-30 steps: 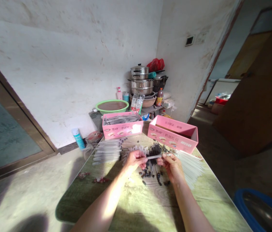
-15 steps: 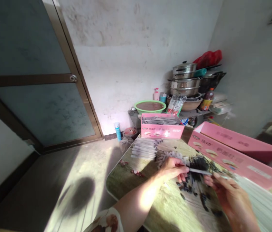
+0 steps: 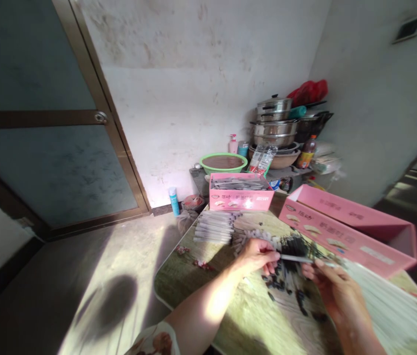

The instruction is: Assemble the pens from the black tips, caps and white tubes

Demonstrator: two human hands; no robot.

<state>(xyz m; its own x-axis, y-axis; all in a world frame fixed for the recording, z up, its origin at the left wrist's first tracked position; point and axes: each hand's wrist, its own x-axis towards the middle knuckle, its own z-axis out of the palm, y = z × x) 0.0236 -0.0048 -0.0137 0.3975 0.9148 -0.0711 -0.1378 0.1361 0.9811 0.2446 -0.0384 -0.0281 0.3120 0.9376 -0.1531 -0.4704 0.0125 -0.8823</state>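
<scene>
A slim translucent pen (image 3: 297, 258) lies level between my hands above the table. My left hand (image 3: 260, 256) pinches its left end, and my right hand (image 3: 334, 283) has closed fingers around the right end. Below and beside the pen is a heap of thin black pieces (image 3: 292, 246), perhaps refills, with small black caps (image 3: 277, 283) scattered nearer me. Small whitish parts (image 3: 254, 237) are piled just beyond my left hand. A row of pens (image 3: 213, 228) lies further left. To the right of my right hand spread many clear tubes (image 3: 386, 298).
At the table's (image 3: 189, 291) far side stands a pink box (image 3: 241, 201) full of pens. A longer pink box (image 3: 341, 234) sits to the right. Behind are a green basin (image 3: 224, 162), stacked steamer pots (image 3: 274, 123) and a bottle (image 3: 306, 154). A door (image 3: 60, 167) is at left.
The view has shifted slightly to the right, so everything appears further left. Both hands keep the same hold on the pen.
</scene>
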